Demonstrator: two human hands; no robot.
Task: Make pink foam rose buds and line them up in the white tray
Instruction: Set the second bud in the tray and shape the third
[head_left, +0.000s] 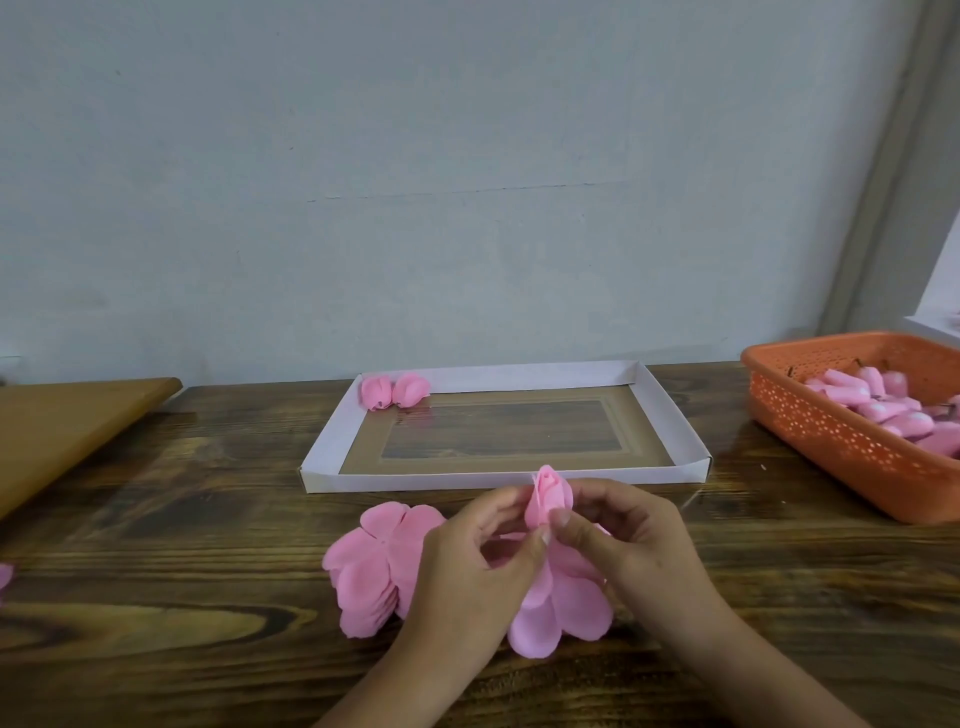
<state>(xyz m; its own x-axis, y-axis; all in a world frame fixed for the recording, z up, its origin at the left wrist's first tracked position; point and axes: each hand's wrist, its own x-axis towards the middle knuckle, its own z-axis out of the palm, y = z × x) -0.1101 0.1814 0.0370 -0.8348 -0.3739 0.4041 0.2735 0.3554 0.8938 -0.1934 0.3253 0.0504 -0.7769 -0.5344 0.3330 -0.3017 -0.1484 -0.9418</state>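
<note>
Both hands hold a pink foam rose bud (548, 493) upright just in front of the white tray (332, 447). My left hand (467, 561) pinches its base from the left, and my right hand (628, 540) pinches it from the right with curled fingers. A flat pink petal sheet (561, 608) hangs under the bud between the hands. A stack of pink petal sheets (369, 566) lies on the table left of my left hand. Two finished pink buds (395, 391) sit side by side in the tray's far left corner.
An orange perforated basket (831, 436) with several pink foam cores stands at the right. A brown board (62, 431) lies at the left. A pink scrap (4, 574) shows at the left edge. A grey wall rises behind the wooden table (208, 519).
</note>
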